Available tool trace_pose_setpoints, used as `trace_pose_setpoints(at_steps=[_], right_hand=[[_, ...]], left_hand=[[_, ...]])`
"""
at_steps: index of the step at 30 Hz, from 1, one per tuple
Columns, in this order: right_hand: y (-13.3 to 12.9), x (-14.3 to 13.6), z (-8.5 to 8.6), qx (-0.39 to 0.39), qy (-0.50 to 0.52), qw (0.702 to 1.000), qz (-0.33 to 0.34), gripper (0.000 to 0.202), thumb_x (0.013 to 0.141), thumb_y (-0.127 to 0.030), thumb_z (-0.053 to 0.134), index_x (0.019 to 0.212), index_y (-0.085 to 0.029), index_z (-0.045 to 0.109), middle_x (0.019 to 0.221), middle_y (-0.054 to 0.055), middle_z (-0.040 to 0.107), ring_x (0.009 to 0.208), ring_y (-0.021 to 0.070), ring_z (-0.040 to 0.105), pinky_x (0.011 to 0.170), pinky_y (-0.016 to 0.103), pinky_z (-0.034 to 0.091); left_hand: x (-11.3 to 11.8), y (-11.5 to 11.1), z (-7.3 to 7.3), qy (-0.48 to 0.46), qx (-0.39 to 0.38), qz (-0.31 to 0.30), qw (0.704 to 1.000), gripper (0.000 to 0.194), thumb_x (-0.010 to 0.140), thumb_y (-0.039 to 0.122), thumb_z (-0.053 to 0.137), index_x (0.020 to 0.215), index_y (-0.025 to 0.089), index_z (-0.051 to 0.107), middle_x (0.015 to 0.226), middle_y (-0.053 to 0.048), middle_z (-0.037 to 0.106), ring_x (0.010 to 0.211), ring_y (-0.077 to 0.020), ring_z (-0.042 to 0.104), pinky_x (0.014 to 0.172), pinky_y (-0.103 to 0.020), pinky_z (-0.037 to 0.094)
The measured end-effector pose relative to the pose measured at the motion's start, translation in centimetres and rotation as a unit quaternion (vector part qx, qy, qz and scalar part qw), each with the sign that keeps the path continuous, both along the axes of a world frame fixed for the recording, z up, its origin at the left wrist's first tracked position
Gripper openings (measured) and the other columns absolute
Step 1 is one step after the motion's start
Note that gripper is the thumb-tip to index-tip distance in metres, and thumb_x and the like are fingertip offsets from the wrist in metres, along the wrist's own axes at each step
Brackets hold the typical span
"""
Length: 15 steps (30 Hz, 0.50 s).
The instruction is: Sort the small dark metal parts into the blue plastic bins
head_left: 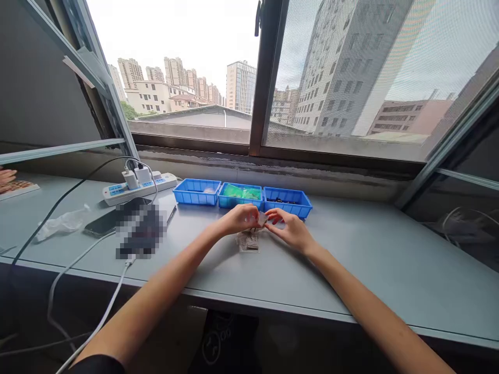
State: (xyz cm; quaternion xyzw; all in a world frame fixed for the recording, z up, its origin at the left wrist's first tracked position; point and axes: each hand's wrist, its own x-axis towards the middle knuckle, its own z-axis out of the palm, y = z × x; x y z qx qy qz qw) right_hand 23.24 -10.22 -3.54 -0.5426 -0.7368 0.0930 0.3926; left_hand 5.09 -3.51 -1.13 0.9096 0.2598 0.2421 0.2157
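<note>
Over the middle of the grey table, my left hand (240, 218) and my right hand (290, 228) meet at a small clear plastic bag (263, 218). Both hands have their fingers pinched on it, one at each side. What the bag contains is too small to make out. Just below my left hand, some flat clear packets (248, 241) with brownish contents lie on the table. Right behind the hands stand a blue bin with green packets (240, 193) and a blue bin with small black parts (290, 209).
A third blue bin (195, 197) stands at the left of the row. Farther left are a white power strip (140, 188), a dark phone (113, 218), a blurred-out device (141, 231), cables and crumpled plastic (64, 222). Another person's hand (7, 179) shows at the far left.
</note>
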Motion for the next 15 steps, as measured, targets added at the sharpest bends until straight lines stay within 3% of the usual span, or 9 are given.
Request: trace_pose_setpoints(at_steps=[5, 10, 15], right_hand=[[0.02, 0.05, -0.12, 0.006, 0.011, 1.0, -0.01, 0.014, 0.073, -0.029, 0.064, 0.084, -0.024, 0.058, 0.079, 0.0, 0.07, 0.071, 0.0174, 0.066, 0.063, 0.03, 0.05], [0.08, -0.02, -0.08, 0.007, 0.007, 1.0, 0.02, 0.012, 0.075, -0.029, 0.061, 0.084, -0.023, 0.059, 0.073, 0.0, 0.068, 0.066, 0.0158, 0.063, 0.062, 0.029, 0.049], [-0.12, -0.53, 0.08, 0.076, 0.04, 0.994, 0.067, 0.017, 0.081, -0.036, 0.055, 0.085, -0.021, 0.062, 0.076, 0.003, 0.066, 0.066, 0.015, 0.061, 0.059, 0.027, 0.049]], left_hand=[[-0.09, -0.01, -0.07, 0.016, -0.001, 0.014, 1.0, 0.014, 0.07, 0.02, 0.067, 0.082, 0.015, 0.062, 0.072, 0.002, 0.058, 0.065, -0.0105, 0.052, 0.059, -0.021, 0.041], [-0.16, -0.26, 0.05, 0.039, 0.032, 0.003, 0.999, 0.009, 0.072, 0.025, 0.067, 0.074, 0.016, 0.069, 0.08, -0.002, 0.057, 0.07, -0.0112, 0.054, 0.064, -0.022, 0.042], [-0.09, -0.26, -0.18, 0.023, 0.05, 0.039, 0.998, 0.011, 0.071, 0.027, 0.07, 0.068, 0.017, 0.071, 0.084, -0.003, 0.058, 0.07, -0.0115, 0.055, 0.063, -0.023, 0.042]])
